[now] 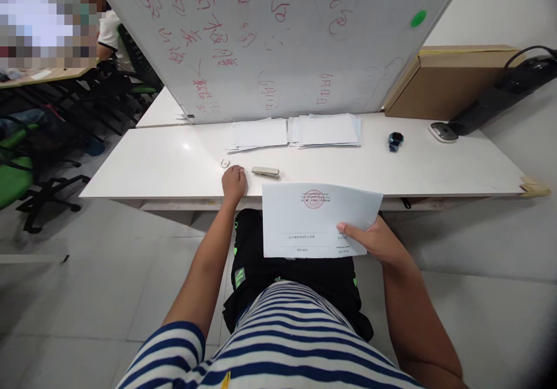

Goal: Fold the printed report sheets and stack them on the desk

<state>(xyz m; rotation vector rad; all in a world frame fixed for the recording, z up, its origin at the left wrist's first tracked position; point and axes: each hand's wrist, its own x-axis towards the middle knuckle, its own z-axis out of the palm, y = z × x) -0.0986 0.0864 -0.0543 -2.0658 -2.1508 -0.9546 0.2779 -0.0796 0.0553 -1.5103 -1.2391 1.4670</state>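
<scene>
My right hand [369,239] holds a sheet of printed paper [300,218] by its right side, thumb on top. The sheet carries a round red stamp and lines of print that look upside down from here, and hangs in front of the desk edge over my lap. Curled into a fist, my left hand [234,181] rests on the desk near its front edge, with nothing showing in it. Just right of the fist lies a beige stapler [266,173]. A small whitish object [224,163], too small to name, sits just beyond the fist.
Two paper stacks [261,133] [325,130] lie side by side before a whiteboard [278,46] with red writing. Farther right are a dark watch [395,140], a computer mouse [443,132], a black cylinder [500,96] and a cardboard box [430,90]. Another person [114,38] sits behind at left.
</scene>
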